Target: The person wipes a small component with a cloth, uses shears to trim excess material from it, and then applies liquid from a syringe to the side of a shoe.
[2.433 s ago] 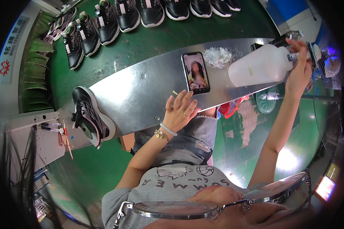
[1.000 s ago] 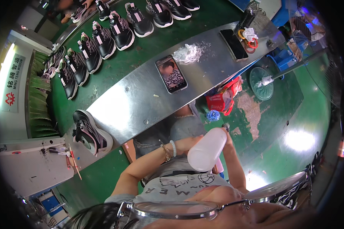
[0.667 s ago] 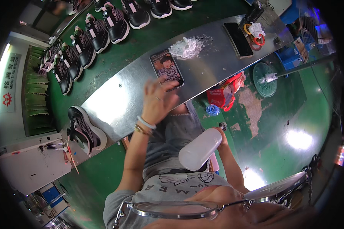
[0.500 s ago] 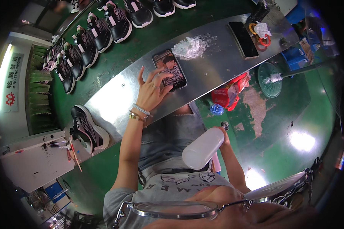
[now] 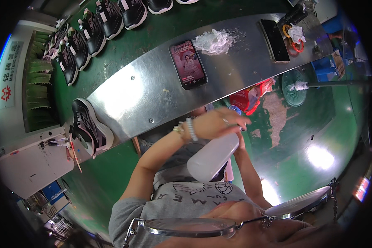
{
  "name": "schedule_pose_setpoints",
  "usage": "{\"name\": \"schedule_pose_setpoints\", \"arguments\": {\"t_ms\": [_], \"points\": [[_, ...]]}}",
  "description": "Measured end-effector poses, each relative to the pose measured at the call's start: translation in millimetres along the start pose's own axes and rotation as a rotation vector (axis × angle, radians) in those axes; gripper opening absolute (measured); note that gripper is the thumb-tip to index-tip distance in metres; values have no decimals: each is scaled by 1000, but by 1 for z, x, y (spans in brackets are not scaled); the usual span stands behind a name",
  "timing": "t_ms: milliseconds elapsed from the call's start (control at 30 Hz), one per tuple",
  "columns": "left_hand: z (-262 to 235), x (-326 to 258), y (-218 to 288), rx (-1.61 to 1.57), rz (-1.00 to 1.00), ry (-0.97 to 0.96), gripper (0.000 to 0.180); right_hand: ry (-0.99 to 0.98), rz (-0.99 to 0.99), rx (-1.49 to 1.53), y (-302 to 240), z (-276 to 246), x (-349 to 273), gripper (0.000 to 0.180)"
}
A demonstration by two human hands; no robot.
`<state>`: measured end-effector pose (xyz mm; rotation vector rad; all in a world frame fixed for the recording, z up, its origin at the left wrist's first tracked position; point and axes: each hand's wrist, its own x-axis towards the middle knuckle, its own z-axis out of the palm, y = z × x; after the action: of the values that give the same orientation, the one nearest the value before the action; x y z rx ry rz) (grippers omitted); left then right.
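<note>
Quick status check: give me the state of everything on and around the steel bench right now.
White bottle: tilted, held in both hands.
Left hand: on the bottle's top.
Right hand: mostly hidden behind the bottle.
Lit phone: screen on, flat.
Dark phone: screen off.
Shoe: at bench end.

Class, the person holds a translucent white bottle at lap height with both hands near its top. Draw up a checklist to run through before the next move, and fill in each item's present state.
1. Bottle gripped: ok, right hand under its neck.
2. Left hand on the bottle's top: ok.
3. Cap on or off: cannot tell, hidden by fingers.
4. Liquid level: cannot tell.
5. Phone away from the bottle: ok, lying up on the steel table.
6. Bottle upright: not ok, it is tilted.
</note>
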<state>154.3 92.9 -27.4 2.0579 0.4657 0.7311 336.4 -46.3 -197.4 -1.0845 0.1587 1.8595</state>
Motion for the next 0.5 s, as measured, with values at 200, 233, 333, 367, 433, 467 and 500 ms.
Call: {"name": "schedule_pose_setpoints", "arguments": {"t_ms": [200, 233, 333, 367, 433, 467, 500], "points": [[131, 7, -93, -22, -420, 136, 31, -168, -173, -164, 18, -12, 5, 44], [135, 13, -100, 14, -602, -89, 29, -92, -122, -207, 18, -13, 5, 45], [129, 12, -87, 167, -467, -12, 22, -34, -138, -197, 17, -12, -1, 43], [103, 13, -62, 284, -137, 276, 18, -51, -222, -127, 15, 2, -11, 39], [16, -1, -8, 359, 156, 329, 18, 7, -176, 47, 7, 18, -13, 21], [-23, -15, 9, 475, 51, 358, 18, -104, -163, 172, 8, 9, -6, 15], [-55, -28, 19, 591, -53, 389, 17, -217, -152, 295, 9, 4, 1, 13]]}}
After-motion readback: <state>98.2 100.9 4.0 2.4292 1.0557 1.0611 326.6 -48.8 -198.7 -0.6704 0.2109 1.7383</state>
